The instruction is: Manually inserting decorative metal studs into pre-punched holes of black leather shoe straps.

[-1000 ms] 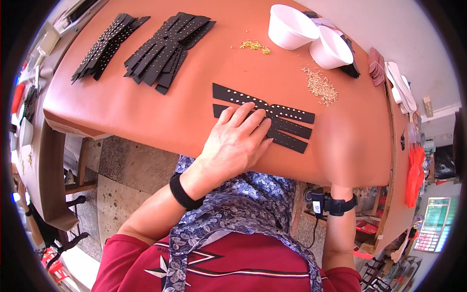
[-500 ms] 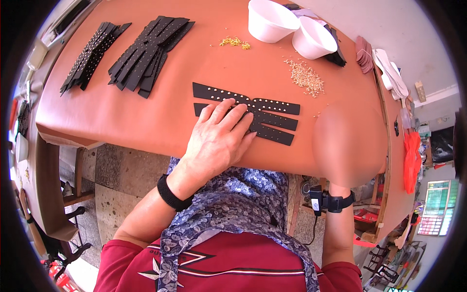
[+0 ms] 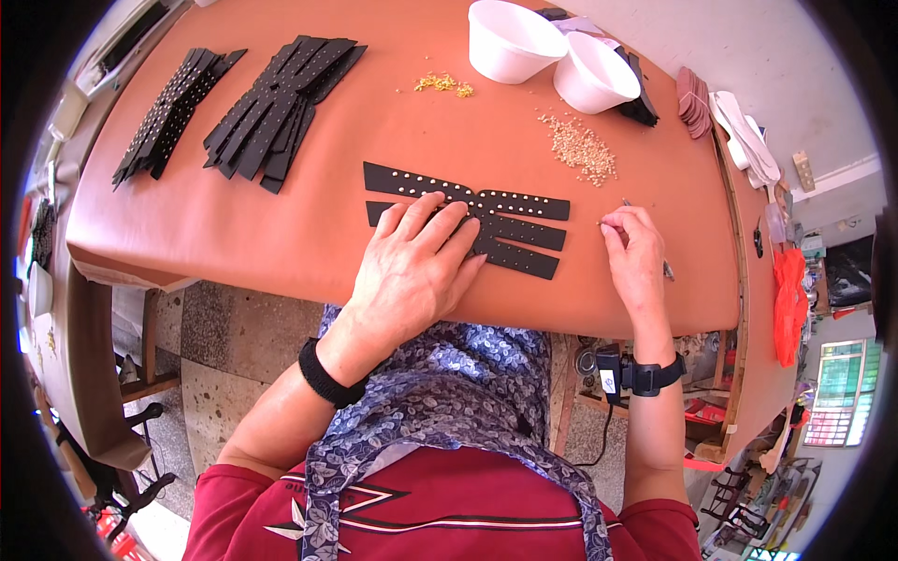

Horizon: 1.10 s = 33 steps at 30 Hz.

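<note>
A black strappy piece (image 3: 524, 229), studded with small metal dots, lies on the brown tabletop. The top strap carries shiny domed studs, while the lower straps on the right show smaller dots. Stretched flat across its left and middle is my left hand (image 3: 412, 266), hiding part of the straps. To the right of the piece, my right hand (image 3: 638, 257) is closed, thumb and forefinger pinched at a tiny pale bit. A slim pen-like tool (image 3: 668, 271) runs through that hand, both ends showing. Loose gold studs (image 3: 582, 150) lie scattered beyond it.
Two white bowls (image 3: 514, 42) stand at the far side, near a small heap of yellow-gold bits (image 3: 443, 85). Stacks of studded black pieces (image 3: 281, 107) lie at the left. Pinkish strips (image 3: 692, 103) and white strips (image 3: 745, 136) rest beyond the right edge.
My right hand, smeared by motion before, is now sharp and pinched beside the black piece. My left hand stays on the straps. The whole view has shifted slightly.
</note>
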Available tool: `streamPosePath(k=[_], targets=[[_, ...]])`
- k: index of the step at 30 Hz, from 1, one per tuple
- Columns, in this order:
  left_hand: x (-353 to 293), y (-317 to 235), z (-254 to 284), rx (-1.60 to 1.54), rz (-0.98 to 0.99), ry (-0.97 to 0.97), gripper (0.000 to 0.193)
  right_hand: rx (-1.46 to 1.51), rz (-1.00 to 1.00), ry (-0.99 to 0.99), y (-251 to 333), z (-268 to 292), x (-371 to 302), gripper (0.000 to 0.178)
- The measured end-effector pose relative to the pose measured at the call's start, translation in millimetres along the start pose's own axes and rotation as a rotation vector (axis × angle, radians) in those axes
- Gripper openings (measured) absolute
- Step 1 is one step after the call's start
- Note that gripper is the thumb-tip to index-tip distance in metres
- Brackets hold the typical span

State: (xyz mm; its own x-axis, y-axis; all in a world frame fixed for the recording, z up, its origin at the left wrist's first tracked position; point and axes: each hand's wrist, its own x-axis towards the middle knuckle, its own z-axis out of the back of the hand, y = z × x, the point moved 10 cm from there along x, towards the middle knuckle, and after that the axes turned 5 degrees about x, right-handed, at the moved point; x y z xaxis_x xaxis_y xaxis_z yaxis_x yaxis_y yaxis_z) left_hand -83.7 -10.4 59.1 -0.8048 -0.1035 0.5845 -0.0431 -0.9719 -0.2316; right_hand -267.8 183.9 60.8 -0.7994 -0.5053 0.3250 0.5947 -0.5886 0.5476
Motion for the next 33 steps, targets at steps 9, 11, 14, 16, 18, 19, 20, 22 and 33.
streamPosePath(k=[9,11,14,16,18,19,20,22,33], targets=[[0.2,-0.1,-0.3,-0.005,0.003,0.008,0.035,-0.055,0.065,0.025,5.0,-2.3,1.5,0.007],[0.1,0.2,0.1,-0.005,0.006,0.01,0.035,-0.067,0.092,0.036,9.4,-3.1,2.5,0.008],[-0.1,0.0,0.3,-0.005,0.005,0.009,0.035,-0.036,0.025,0.063,9.0,-4.1,3.4,0.008],[-0.2,-0.1,0.1,0.002,0.003,0.007,0.035,-0.051,0.026,0.063,6.9,-4.3,2.3,0.008],[-0.6,0.1,-1.2,0.001,0.004,0.012,0.036,-0.078,0.05,0.031,11.2,-4.2,-3.6,0.007],[-0.9,-0.1,-2.0,-0.001,0.004,0.017,0.036,-0.107,0.072,-0.001,14.7,-1.9,-6.1,0.007],[-0.2,0.1,-1.6,-0.003,0.003,0.016,0.036,-0.108,0.071,-0.002,15.2,-1.5,-5.7,0.007],[2.1,0.5,1.4,-0.004,0.001,0.002,0.036,-0.151,0.125,-0.006,21.5,-0.5,-4.8,0.005],[0.5,-0.4,0.3,-0.005,0.004,0.005,0.035,0.036,0.005,-0.019,-4.2,6.0,-11.7,0.008]])
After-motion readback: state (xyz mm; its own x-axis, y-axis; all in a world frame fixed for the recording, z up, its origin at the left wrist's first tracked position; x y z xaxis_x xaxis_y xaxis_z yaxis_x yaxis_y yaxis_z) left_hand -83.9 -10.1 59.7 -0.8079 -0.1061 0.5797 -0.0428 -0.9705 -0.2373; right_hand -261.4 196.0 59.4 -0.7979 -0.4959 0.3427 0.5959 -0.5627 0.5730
